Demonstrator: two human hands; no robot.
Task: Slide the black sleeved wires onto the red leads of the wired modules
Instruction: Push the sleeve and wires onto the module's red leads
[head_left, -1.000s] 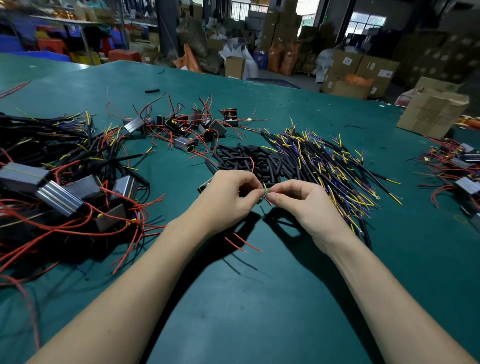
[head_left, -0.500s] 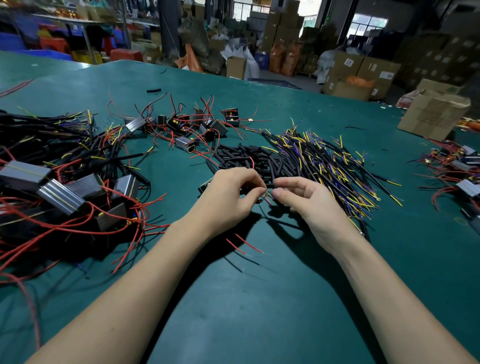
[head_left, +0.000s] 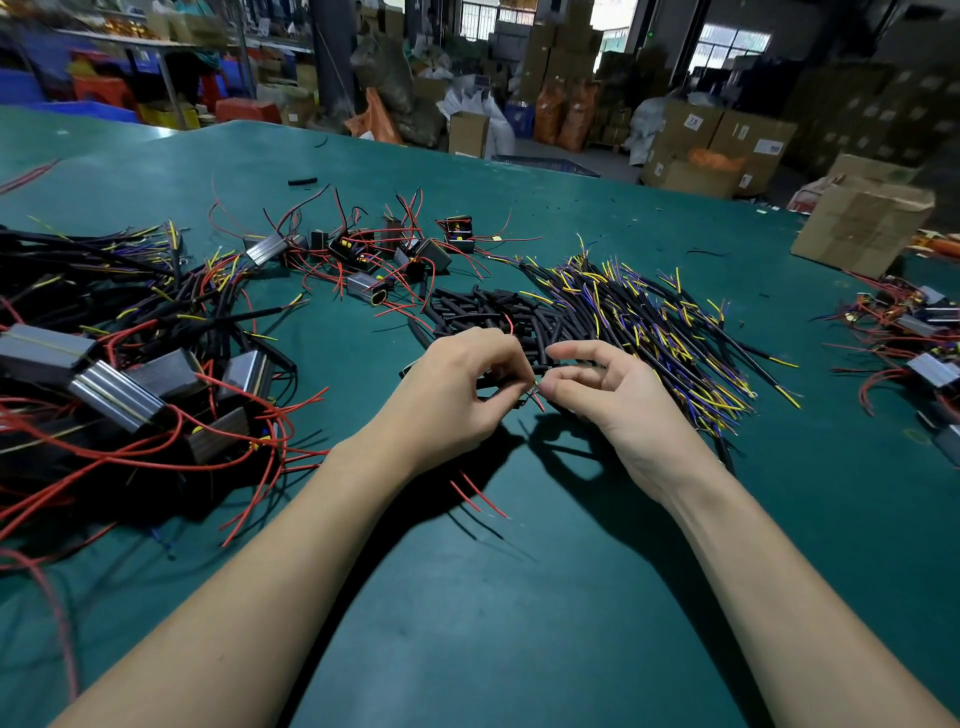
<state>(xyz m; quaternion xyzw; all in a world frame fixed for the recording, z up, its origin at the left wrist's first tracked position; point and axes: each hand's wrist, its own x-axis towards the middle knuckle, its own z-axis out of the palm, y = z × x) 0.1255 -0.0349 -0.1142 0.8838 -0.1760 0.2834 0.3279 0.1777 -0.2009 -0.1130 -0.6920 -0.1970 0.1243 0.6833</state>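
Note:
My left hand (head_left: 457, 395) is curled round a wired module that is almost wholly hidden; only a dark corner (head_left: 408, 369) shows. Two of its red leads (head_left: 480, 499) trail out below the wrist. Another red lead tip (head_left: 538, 401) sticks out between both hands. My right hand (head_left: 613, 410) sits just right of it, fingers loosely curled, thumb tip beside that lead; I cannot see whether it holds anything. Behind the hands lie a pile of short black sleeves (head_left: 483, 314) and a fan of black sleeved wires (head_left: 654, 322) with yellow and blue ends.
Loose modules with red leads (head_left: 363, 254) lie at the back centre. A big tangled heap of modules and wires (head_left: 119, 374) fills the left. More modules (head_left: 924, 338) sit at the right edge, a cardboard box (head_left: 857, 223) behind them. Green table (head_left: 519, 597).
My right hand let go of the wire tip it pinched, reached back toward the black sleeves, and has come back beside my left hand. My left hand stayed in place.

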